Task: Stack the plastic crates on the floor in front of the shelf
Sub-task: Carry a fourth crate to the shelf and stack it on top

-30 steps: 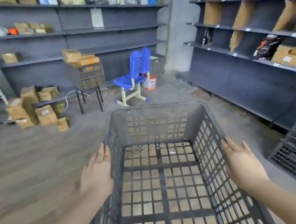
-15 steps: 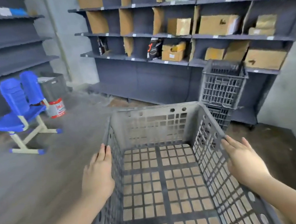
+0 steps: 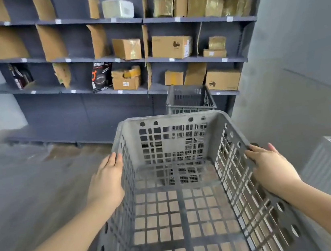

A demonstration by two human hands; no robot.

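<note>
I hold a grey slatted plastic crate [image 3: 182, 196] out in front of me, off the floor, open side up and empty. My left hand [image 3: 107, 183] presses flat on its left wall and my right hand [image 3: 271, 166] grips its right rim. Beyond it a second grey plastic crate [image 3: 188, 98] stands against the dark metal shelf [image 3: 99, 106] loaded with brown cardboard boxes [image 3: 171, 45].

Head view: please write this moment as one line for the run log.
carry | left hand and right hand hold grey plastic crate by side walls | crate empty | crate stack ahead by shelf
</note>
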